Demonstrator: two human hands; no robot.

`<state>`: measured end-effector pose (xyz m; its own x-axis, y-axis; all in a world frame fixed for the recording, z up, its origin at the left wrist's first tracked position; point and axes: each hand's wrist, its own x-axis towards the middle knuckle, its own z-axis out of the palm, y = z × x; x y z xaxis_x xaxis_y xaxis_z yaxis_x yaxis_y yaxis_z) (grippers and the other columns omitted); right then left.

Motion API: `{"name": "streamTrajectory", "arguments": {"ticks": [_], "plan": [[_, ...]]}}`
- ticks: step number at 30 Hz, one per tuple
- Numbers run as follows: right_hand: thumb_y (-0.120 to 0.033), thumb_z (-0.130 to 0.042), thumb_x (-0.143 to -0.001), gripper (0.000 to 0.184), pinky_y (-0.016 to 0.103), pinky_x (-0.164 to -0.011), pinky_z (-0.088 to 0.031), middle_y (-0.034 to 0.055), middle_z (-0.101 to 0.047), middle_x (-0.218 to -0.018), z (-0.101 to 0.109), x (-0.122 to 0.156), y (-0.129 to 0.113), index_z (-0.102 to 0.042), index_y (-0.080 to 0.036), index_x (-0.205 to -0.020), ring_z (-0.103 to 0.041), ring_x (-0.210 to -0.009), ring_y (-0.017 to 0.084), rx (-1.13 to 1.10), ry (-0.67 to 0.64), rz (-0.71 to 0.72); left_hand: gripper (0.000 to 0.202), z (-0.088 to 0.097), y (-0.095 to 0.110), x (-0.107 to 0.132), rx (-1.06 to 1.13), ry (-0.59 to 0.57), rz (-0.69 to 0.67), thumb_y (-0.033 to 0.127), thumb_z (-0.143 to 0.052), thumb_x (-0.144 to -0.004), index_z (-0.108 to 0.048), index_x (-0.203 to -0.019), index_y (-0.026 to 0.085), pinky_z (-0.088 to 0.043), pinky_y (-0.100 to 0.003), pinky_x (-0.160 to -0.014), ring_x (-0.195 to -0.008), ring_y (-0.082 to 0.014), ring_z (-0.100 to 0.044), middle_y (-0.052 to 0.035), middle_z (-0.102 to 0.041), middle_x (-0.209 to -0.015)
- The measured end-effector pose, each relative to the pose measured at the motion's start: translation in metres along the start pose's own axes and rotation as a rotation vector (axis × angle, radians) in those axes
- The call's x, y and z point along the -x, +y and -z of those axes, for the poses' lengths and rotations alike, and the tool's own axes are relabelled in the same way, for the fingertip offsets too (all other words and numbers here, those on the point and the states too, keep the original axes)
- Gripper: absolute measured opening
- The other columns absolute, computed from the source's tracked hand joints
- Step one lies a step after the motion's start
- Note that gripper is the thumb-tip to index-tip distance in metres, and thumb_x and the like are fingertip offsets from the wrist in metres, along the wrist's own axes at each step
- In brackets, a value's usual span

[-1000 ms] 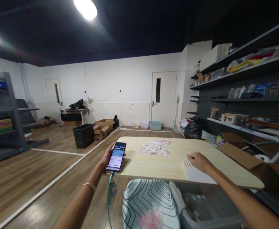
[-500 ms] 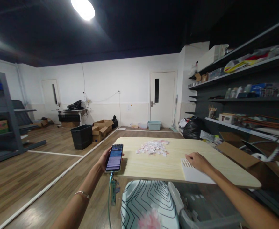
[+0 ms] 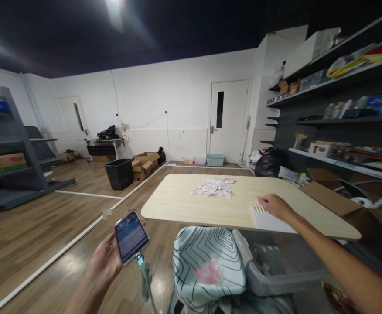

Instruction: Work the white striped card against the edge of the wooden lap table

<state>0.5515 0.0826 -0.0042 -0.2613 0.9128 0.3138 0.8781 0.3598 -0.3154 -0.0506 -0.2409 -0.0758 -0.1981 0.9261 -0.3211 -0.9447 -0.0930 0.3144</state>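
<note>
My left hand [image 3: 104,257] holds a smartphone [image 3: 131,237] by its edges, with the screen lit and tilted. A green cable [image 3: 144,270] is plugged into the phone's lower end. My right hand [image 3: 276,206] is closed over the table [image 3: 171,205], at the far end of a flat white piece [image 3: 271,221] with a row of slots or strips. Whatever its fingers hold, if anything, is hidden. Beyond and to the left lies a pile of small white and pink paper pieces [image 3: 213,187].
Closest to me is a pale, black-lined fabric surface [image 3: 210,244] with a blurred pink heap [image 3: 208,271] on it. Right of it stands a clear plastic bin [image 3: 285,279]. Shelves [image 3: 341,120] and an open carton [image 3: 351,196] line the right side; a black bin [image 3: 119,174] stands on the floor.
My left hand has drawn the phone down and to the left, away from the table edge, and tilted it. My right hand stays by the white piece. The view has shifted slightly downward.
</note>
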Motion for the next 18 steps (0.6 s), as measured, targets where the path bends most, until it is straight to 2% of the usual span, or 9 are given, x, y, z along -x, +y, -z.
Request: {"name": "streamTrajectory", "arguments": {"ticks": [2, 4, 7, 10, 13, 15, 18], "plan": [[-0.045, -0.068, -0.112, 0.065, 0.041, -0.078, -0.04, 0.0127, -0.074, -0.066, 0.001, -0.001, 0.001, -0.044, -0.032, -0.053, -0.068, -0.071, 0.028, 0.009, -0.009, 0.002, 0.077, 0.019, -0.01, 0.027, -0.026, -0.011, -0.001, 0.042, -0.043, -0.134, -0.044, -0.209, 0.026, -0.078, -0.071, -0.12, -0.128, -0.0467, -0.098, -0.0293, -0.092, -0.155], [-0.043, -0.063, -0.112, 0.06, 0.042, -0.078, -0.041, 0.0149, -0.077, -0.07, 0.002, -0.002, 0.001, -0.047, -0.032, -0.054, -0.068, -0.072, 0.029, 0.017, -0.023, -0.004, 0.075, 0.03, -0.019, 0.05, -0.09, -0.042, 0.042, 0.044, -0.045, -0.134, -0.049, -0.207, 0.029, -0.074, -0.084, -0.121, -0.141, -0.0527, -0.093, -0.0286, -0.088, -0.164], [-0.043, -0.06, -0.111, 0.056, 0.043, -0.079, -0.041, 0.0164, -0.079, -0.073, 0.002, -0.003, 0.001, -0.049, -0.032, -0.056, -0.069, -0.075, 0.03, 0.03, -0.037, -0.013, 0.077, 0.025, -0.029, 0.074, -0.178, -0.178, 0.184, 0.046, -0.044, -0.132, -0.054, -0.204, 0.021, -0.068, -0.092, -0.123, -0.156, -0.0597, -0.083, -0.0327, -0.081, -0.174], [-0.044, -0.058, -0.111, 0.056, 0.042, -0.079, -0.04, 0.014, -0.073, -0.067, 0.003, -0.003, 0.002, -0.051, -0.031, -0.057, -0.068, -0.075, 0.03, 0.041, -0.043, -0.011, 0.077, 0.003, -0.043, 0.091, -0.224, -0.267, 0.212, 0.05, -0.046, -0.13, -0.063, -0.197, 0.016, -0.07, -0.086, -0.125, -0.156, -0.0589, -0.083, -0.0324, -0.078, -0.179], [-0.042, -0.058, -0.112, 0.056, 0.042, -0.077, -0.039, 0.0132, -0.071, -0.065, 0.003, -0.003, 0.002, -0.052, -0.03, -0.057, -0.066, -0.074, 0.029, 0.039, -0.047, -0.012, 0.074, -0.017, -0.066, 0.109, -0.279, -0.242, 0.239, 0.05, -0.05, -0.129, -0.072, -0.188, 0.01, -0.068, -0.081, -0.131, -0.162, -0.0572, -0.08, -0.0333, -0.077, -0.18], [-0.04, -0.059, -0.112, 0.057, 0.042, -0.078, -0.04, 0.0139, -0.073, -0.068, 0.004, -0.003, 0.001, -0.053, -0.03, -0.056, -0.067, -0.075, 0.028, 0.035, -0.046, -0.012, 0.075, -0.021, -0.083, 0.121, -0.302, -0.213, 0.246, 0.052, -0.058, -0.126, -0.076, -0.182, 0.005, -0.066, -0.076, -0.136, -0.167, -0.0573, -0.076, -0.0356, -0.079, -0.177], [-0.039, -0.063, -0.112, 0.058, 0.041, -0.078, -0.04, 0.0136, -0.073, -0.067, 0.005, -0.002, 0.0, -0.052, -0.03, -0.056, -0.068, -0.077, 0.028, 0.037, -0.036, -0.008, 0.07, -0.014, -0.104, 0.134, -0.327, -0.209, 0.232, 0.044, -0.073, -0.117, -0.081, -0.176, 0.006, -0.066, -0.073, -0.139, -0.169, -0.0587, -0.074, -0.0342, -0.083, -0.171]]}}
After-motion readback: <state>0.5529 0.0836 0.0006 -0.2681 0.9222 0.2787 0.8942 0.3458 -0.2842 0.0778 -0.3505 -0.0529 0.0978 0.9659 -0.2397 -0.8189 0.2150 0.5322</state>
